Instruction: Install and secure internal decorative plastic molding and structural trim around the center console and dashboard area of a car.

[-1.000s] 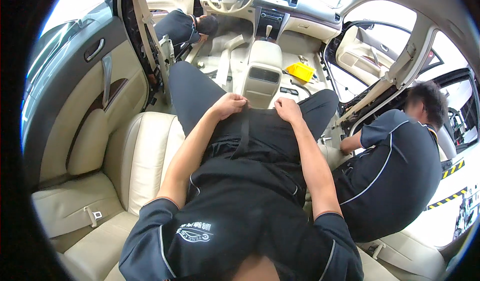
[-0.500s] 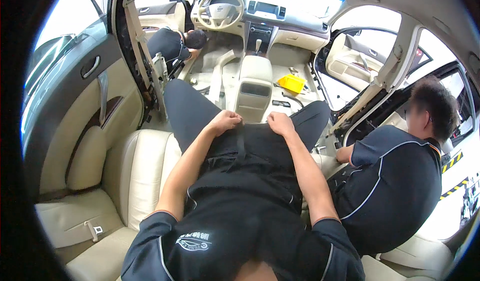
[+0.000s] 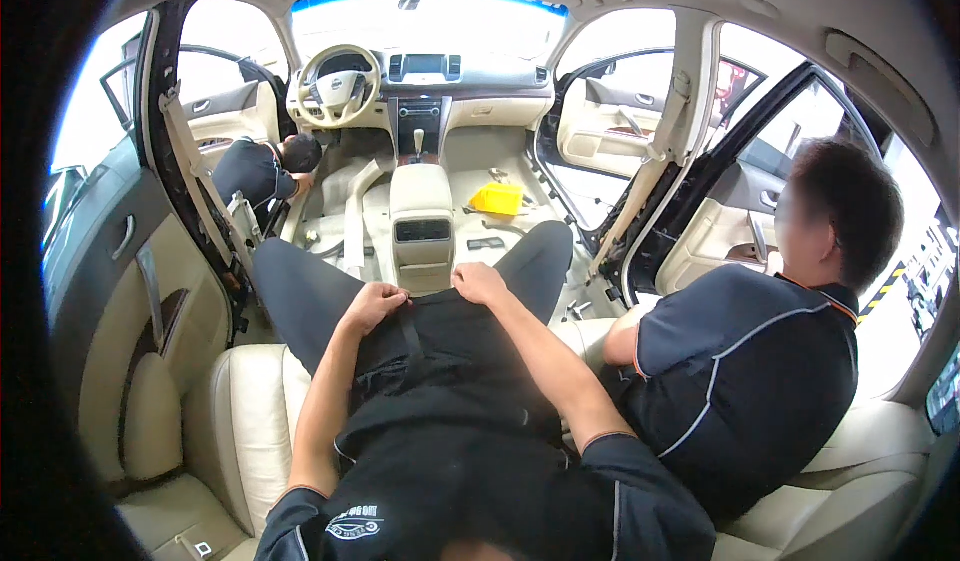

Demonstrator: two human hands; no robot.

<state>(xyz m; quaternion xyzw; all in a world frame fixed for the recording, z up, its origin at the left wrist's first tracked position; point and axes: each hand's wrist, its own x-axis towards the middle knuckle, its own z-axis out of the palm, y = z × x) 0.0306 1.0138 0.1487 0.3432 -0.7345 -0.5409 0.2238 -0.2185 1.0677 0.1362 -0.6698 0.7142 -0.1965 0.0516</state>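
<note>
My left hand (image 3: 378, 306) is closed at the near-left corner of a black cloth (image 3: 450, 326) spread over my lap, thumb and fingers pinched together on its edge. A dark strap (image 3: 411, 331) hangs down the cloth just beside that hand. On the other side, my right hand (image 3: 478, 283) has its fingers curled at the cloth's far edge, by my right thigh. The edge runs fairly straight between the two hands. What lies inside the curled fingers is mostly hidden.
I sit on a cream rear seat (image 3: 245, 411) in a car without front seats. A co-worker (image 3: 750, 381) sits close on my right; another person (image 3: 255, 171) crouches at the front left door. Ahead stand the centre console (image 3: 420, 196) and a yellow container (image 3: 497, 199) on the floor.
The view has tilted up and turned right, so the dashboard, windscreen and right doors show more. Both hands keep their hold on the cloth's edge. The co-worker beside me stays turned away.
</note>
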